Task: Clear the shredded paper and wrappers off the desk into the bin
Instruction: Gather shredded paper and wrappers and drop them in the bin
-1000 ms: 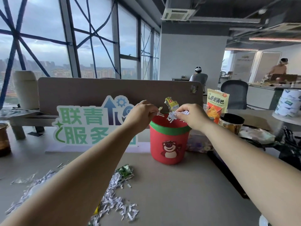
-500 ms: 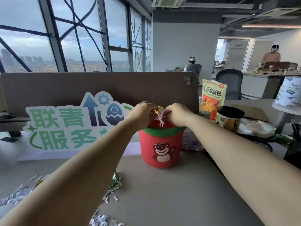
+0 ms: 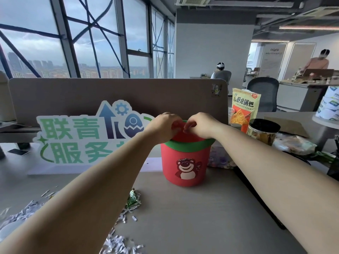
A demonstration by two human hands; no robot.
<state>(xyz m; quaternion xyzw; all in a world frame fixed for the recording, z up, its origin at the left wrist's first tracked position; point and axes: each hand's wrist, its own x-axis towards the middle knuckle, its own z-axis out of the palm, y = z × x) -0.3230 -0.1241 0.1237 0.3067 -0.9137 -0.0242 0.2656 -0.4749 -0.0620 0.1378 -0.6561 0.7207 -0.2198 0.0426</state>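
A red bin (image 3: 169, 158), banded green at the rim and printed with a pink-brown bear, is seen at 12 o'clock. The sign (image 3: 77, 136) at 10 o'clock is lettered green with a blue arrow. White shredded paper (image 3: 117, 244) is scattered at 7 o'clock, beside what seems a green wrapper (image 3: 133, 198).

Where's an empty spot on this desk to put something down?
The bare desk in front of the red bin, right of the shredded paper and green wrapper, is free. Right of the bin is crowded: snack bag, jar, plastic bags.
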